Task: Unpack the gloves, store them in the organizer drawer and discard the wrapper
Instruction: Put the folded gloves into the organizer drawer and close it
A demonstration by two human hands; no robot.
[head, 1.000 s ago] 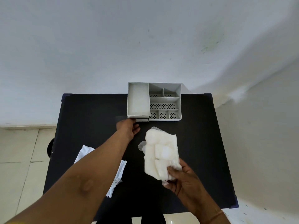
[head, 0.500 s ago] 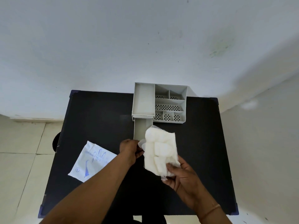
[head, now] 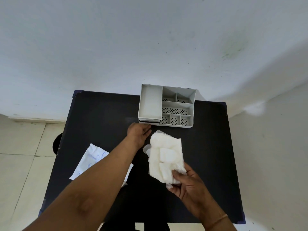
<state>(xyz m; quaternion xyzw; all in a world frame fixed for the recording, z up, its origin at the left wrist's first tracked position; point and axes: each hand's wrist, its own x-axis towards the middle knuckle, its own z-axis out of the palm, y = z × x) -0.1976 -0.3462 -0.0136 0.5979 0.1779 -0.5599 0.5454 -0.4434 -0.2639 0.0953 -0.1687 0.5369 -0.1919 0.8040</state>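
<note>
The right hand (head: 186, 182) pinches the folded gloves (head: 165, 157) at centre frame, ready for storing. The left hand (head: 139, 135), fingers loosely curled and empty, reaches the organizer drawer (head: 149, 121) front.

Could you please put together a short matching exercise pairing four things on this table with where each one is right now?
Things:
1. gloves
2. wrapper
3. organizer
4. left hand

Places:
A. at the far edge of the black table, by the wall
B. held in the right hand
C. reaching to the drawer front low on the organizer's left side
D. flat on the table, partly hidden under the left forearm

Pairs: 1-B, 2-D, 3-A, 4-C
</note>
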